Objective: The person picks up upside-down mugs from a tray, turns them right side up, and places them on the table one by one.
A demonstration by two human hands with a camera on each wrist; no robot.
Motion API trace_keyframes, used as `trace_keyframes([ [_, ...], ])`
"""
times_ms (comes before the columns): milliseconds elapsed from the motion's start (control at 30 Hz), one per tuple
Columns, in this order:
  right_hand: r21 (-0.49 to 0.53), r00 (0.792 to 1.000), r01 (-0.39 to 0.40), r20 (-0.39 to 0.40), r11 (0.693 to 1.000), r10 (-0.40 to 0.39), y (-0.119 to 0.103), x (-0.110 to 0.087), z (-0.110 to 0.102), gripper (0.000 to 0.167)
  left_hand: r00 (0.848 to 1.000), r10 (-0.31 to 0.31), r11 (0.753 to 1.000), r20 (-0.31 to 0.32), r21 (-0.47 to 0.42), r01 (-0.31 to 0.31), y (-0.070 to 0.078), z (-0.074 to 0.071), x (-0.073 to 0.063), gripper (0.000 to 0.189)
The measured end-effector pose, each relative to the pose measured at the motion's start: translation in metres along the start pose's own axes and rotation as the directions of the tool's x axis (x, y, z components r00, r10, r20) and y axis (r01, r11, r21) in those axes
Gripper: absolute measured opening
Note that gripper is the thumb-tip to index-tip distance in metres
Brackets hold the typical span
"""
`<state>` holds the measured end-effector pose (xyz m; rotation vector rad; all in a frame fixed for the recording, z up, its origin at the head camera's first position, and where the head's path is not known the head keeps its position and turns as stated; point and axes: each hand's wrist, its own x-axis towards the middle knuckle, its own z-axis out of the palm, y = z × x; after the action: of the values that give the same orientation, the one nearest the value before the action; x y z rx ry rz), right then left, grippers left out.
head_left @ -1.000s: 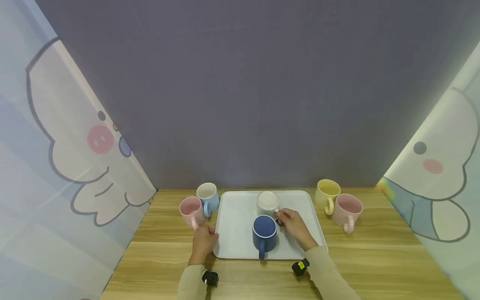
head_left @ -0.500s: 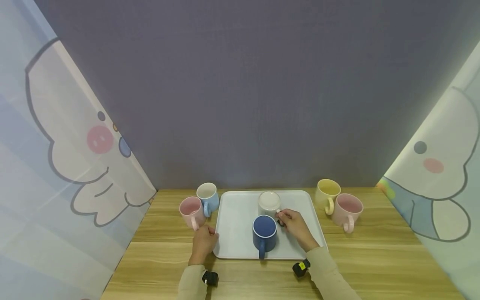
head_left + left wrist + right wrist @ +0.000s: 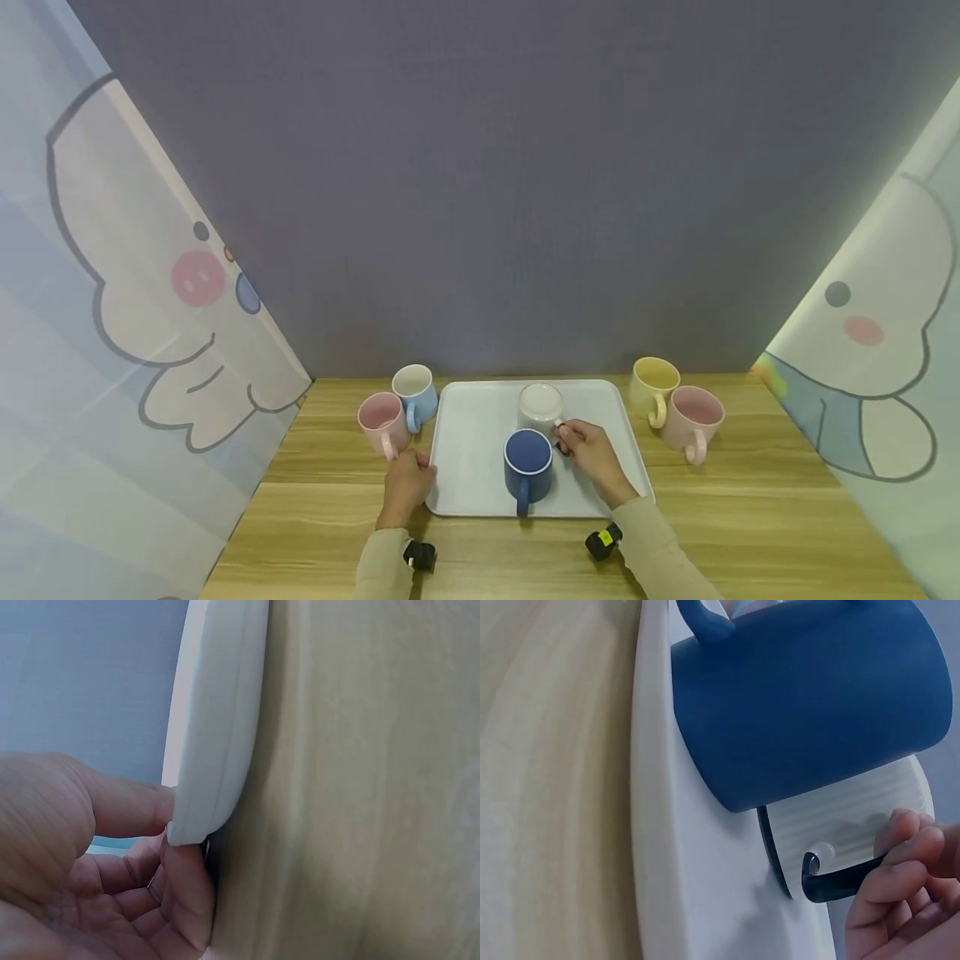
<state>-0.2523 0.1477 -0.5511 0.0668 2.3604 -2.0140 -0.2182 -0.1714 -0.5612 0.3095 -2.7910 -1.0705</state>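
Note:
The right hand pinches the dark-edged handle of a white mug. This mug stands bottom up on the white tray, its dark rim down at the tray surface. Just in front of it is a blue mug, upright, handle toward the person; it overlaps the white mug in both views. At the tray's front left corner the left hand grips the rim. Its thumb lies on the upper side and the fingers curl beneath.
Left of the tray stand a pink mug and a light blue mug, the pink one close beyond the left hand. To the right are a yellow mug and another pink mug. A grey wall rises behind the wooden table.
The white mug has slid slightly to the right, with the right hand on its handle. The left hand, the tray and the blue mug stay put.

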Motion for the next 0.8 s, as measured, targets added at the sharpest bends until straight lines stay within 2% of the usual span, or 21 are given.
trace_keyframes([
  [433,-0.002,0.998,0.046,-0.050,0.999,-0.046,-0.029,-0.008,-0.007,0.023,1.000,0.007,1.000,-0.005,0.001,-0.007,0.001,-0.001,0.000,0.010],
  [800,-0.007,0.982,0.178,-0.070,0.984,-0.178,-0.043,-0.011,-0.016,0.028,1.000,-0.005,1.000,0.005,-0.007,0.005,0.000,-0.001,-0.001,0.011],
])
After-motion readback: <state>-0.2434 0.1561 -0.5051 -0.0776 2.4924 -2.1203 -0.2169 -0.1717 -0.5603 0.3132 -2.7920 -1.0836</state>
